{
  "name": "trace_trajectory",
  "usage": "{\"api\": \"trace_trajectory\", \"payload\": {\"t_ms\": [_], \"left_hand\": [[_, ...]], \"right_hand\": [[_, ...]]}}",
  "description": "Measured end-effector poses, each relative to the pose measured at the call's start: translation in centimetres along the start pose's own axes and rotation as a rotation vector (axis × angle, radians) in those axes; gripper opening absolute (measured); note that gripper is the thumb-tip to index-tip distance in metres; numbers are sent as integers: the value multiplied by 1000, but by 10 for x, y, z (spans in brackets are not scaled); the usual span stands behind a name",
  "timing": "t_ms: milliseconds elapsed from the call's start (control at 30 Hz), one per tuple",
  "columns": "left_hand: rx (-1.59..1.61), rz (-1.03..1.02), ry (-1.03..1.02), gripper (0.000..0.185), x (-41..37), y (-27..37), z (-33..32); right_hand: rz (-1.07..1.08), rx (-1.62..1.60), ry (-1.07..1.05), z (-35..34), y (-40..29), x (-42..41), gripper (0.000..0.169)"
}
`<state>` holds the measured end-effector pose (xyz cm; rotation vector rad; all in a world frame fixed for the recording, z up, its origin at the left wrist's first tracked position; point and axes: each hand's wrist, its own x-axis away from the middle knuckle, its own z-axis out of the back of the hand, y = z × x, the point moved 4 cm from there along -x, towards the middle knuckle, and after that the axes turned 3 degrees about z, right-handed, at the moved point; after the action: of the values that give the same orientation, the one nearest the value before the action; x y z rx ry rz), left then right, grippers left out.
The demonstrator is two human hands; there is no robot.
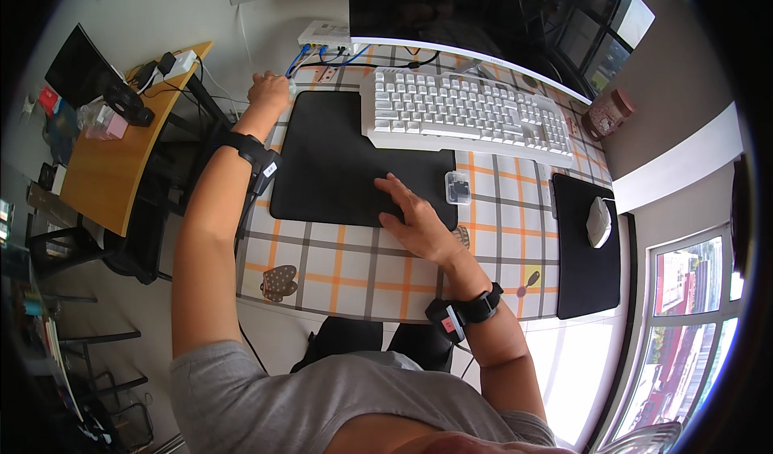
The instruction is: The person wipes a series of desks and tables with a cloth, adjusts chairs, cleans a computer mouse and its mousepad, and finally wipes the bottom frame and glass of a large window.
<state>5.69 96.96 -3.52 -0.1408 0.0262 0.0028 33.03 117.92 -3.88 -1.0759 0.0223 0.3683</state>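
My left hand [270, 93] reaches to the far left edge of the table, its fingers curled and turned away from me. Beside its fingertips shows a small pale translucent thing [292, 86], mostly covered; whether the hand grips it I cannot tell. Over the front right part of a black desk mat [326, 152] is my right hand [416, 221], fingers spread and holding nothing. Just right of that mat's edge, near this hand, a small clear plastic case [458, 188] with a dark piece inside lies on the checked tablecloth [368, 266].
A white keyboard [465, 109] overlaps the mat's back right corner, before a monitor [483, 19]. Blue cables run from a white network box [324, 33]. To the right are a lidded jar [609, 114] and a mouse [599, 223] on another black mat [586, 285]. A wooden desk [115, 176] stands left.
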Motion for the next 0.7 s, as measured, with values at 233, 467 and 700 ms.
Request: {"api": "trace_trajectory", "payload": {"t_ms": [233,467,700], "left_hand": [[473,-742,224,41,46,48,9],[-1,-217,56,29,40,16,9],[324,-637,-41,46,105,36,20]], "right_hand": [[4,98,-17,1,0,4,50],[26,82,-1,2,3,3,51],[111,80,36,0,14,2,52]]}}
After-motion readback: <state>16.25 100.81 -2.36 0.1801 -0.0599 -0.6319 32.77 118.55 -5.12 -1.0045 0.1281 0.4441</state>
